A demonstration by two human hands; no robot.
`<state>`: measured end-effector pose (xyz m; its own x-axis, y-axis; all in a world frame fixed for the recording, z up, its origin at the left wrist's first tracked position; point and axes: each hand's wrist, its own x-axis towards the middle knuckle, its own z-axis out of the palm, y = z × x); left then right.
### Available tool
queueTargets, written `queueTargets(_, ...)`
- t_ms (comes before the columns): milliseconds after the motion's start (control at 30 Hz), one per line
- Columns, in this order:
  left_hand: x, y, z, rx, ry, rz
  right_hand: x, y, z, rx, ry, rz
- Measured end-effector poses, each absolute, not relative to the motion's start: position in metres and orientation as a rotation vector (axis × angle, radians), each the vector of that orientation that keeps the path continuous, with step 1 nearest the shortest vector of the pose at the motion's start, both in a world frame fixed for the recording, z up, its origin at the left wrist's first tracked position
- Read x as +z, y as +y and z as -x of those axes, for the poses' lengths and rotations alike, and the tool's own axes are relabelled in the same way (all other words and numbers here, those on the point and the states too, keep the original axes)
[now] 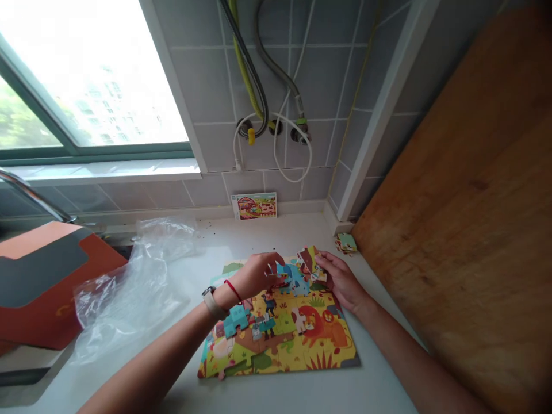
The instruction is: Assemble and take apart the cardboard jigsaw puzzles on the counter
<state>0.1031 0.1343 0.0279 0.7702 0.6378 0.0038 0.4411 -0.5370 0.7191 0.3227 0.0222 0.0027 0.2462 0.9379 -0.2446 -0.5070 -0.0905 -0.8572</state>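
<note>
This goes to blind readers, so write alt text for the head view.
A person's left hand is bent over a colorful jigsaw picturing lions on a white counter, while the right hand holds loose pieces. Crumpled clear plastic lies to the left.

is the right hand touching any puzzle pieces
Touching: the head view shows the right hand gripping loose puzzle pieces by their edge, no gap between.

A bag (129,287) is lying left of the puzzle (280,352), a card (257,206) standing at the counter's (297,228) back edge, pieces (347,242) near the back-right corner.
</note>
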Motion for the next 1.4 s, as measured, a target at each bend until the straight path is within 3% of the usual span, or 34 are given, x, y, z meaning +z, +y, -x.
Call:
queueTargets(233, 0.037, 0.126, -0.114, 0.568, 0.662, -1.593, -0.004, 0.02, -0.318, 1.302, -0.762, 1.071)
queueTargets(500, 0.018, 0.117, -0.123, 0.716, 0.772, -1.579, -0.004, 0.017, -0.31, 1.534, -0.831, 0.966)
queueTargets(767, 0.028, 0.114, -0.118, 0.67, 0.812, -1.939, -0.002, 0.017, -0.312, 1.413, -0.877, 1.061)
queueTargets(867, 0.047, 0.108, -0.107, 0.47, 0.824, -2.213, -0.001, 0.018, -0.314, 1.345, -0.721, 1.098)
queueTargets(1067, 0.058, 0.078, -0.098, -0.424, 0.784, -2.661, -0.002, 0.021, -0.318, 1.295, -0.565, 1.098)
queueTargets(1400, 0.044, 0.079, -0.104, -0.376, 0.749, -2.612, -0.001, 0.02, -0.317, 1.304, -0.582, 1.091)
